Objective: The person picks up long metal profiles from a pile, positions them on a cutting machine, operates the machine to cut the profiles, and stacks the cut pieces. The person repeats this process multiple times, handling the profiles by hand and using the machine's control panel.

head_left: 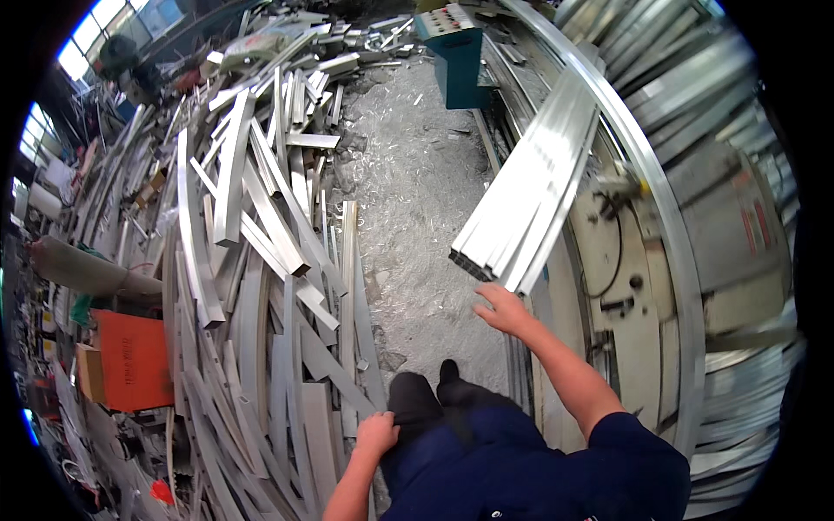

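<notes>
A bundle of long, silvery metal profiles (539, 174) lies slanted on the right, its cut hollow ends pointing toward me. Just below those ends is my right hand (504, 311), fingers stretched and apart, with nothing in it. Whether a fingertip touches the nearest profile, I cannot tell. Low beside my dark trousers, my left hand (378, 432) has its fingers curled closed. What they hold, if anything, is hidden. A grey metal strip (334, 372) from the left pile ends close to that hand.
Loose metal offcuts (252, 200) heap up along the left. An orange box (135, 360) stands among them. A teal control cabinet (458, 65) is at the far end of the grey floor (417, 174). Along the right runs a long curved-looking rail (665, 200) beside a machine bed (621, 321).
</notes>
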A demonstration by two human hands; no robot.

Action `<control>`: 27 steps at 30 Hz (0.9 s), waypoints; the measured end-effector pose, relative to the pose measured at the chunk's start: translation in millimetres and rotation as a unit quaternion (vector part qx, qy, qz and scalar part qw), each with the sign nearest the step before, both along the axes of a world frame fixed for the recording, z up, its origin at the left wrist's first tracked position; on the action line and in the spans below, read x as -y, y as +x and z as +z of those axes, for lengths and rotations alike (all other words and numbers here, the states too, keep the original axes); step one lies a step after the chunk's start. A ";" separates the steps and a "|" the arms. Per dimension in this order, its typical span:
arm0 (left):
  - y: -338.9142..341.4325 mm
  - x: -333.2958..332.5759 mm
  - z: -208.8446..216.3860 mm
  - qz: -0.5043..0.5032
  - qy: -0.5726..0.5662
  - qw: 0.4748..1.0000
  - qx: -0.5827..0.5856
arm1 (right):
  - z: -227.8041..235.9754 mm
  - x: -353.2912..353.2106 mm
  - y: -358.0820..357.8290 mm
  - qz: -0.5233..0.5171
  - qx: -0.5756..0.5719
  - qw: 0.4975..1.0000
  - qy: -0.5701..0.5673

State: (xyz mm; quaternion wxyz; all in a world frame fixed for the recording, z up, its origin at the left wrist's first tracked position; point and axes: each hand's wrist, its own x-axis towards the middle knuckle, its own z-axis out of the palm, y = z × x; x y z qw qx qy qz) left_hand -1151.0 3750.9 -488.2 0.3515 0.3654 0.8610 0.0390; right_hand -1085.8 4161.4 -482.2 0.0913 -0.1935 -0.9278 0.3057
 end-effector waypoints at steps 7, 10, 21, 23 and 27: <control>-177.1 -116.7 -39.4 0.019 0.031 0.998 -0.048 | -57.7 -114.8 -211.6 0.088 0.150 0.980 0.099; -290.9 -167.4 -30.9 0.027 -0.007 1.000 -0.002 | -107.5 -159.9 -228.7 0.149 0.345 0.916 0.142; -602.7 -399.2 -45.1 -0.138 -0.052 0.981 0.123 | -122.4 -249.4 -321.5 -0.161 0.336 0.885 -0.278; -661.3 -468.9 -59.8 -0.198 -0.048 0.976 0.079 | -108.6 -301.2 -378.0 -0.230 0.285 0.891 -0.268; -763.8 -614.8 -54.4 -0.215 -0.053 0.974 0.050 | -90.0 -447.0 -517.6 -0.252 0.216 0.931 -0.155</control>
